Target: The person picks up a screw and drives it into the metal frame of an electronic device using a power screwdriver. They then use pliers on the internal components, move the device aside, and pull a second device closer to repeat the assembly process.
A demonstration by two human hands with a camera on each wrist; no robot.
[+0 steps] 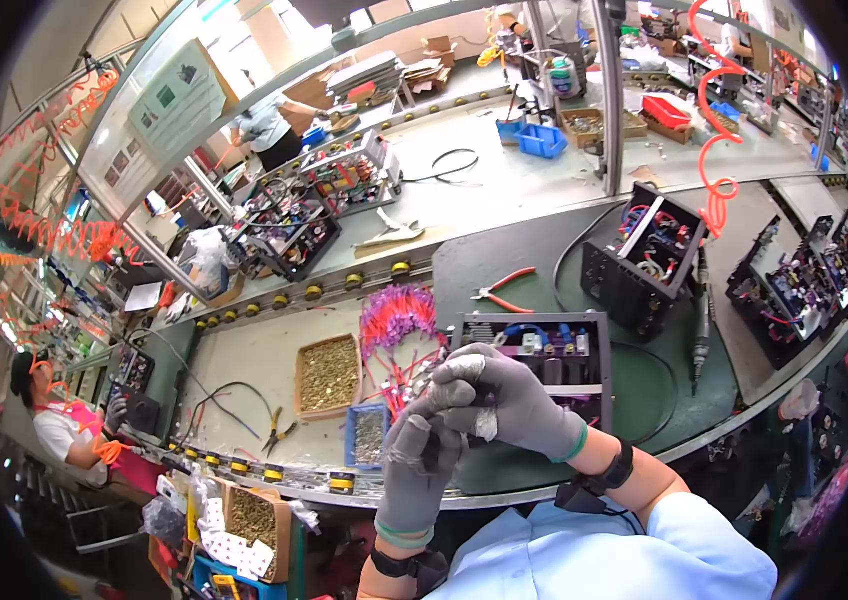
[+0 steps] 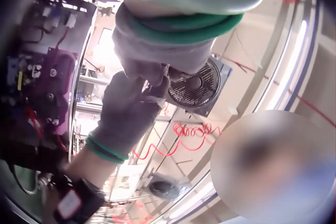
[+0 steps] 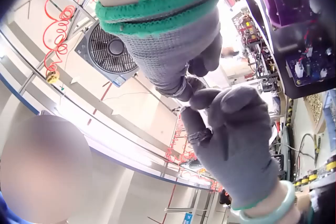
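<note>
Both hands wear grey gloves with green cuffs and meet fingertip to fingertip above the bench edge. In the head view the left hand (image 1: 420, 470) is lower, its fingers bent up against the right hand (image 1: 524, 405), which comes in from the right with curled fingers. White, worn-looking patches cover some right fingers. In the left wrist view the right hand (image 2: 126, 111) touches the fingers of the left hand (image 2: 163, 50). The right wrist view has the left hand's (image 3: 236, 140) thumb and fingers bent near the right hand's (image 3: 173, 56) fingertips. Any small thing between them is hidden.
Behind the hands lies an open black chassis (image 1: 599, 345). Red-handled pliers (image 1: 506, 290), red-purple wires (image 1: 399, 318), a box of small brass-coloured parts (image 1: 329, 374) and a blue bin (image 1: 351, 440) are around them. Another chassis (image 1: 624, 285) and a hanging screwdriver (image 1: 701, 340) stand right.
</note>
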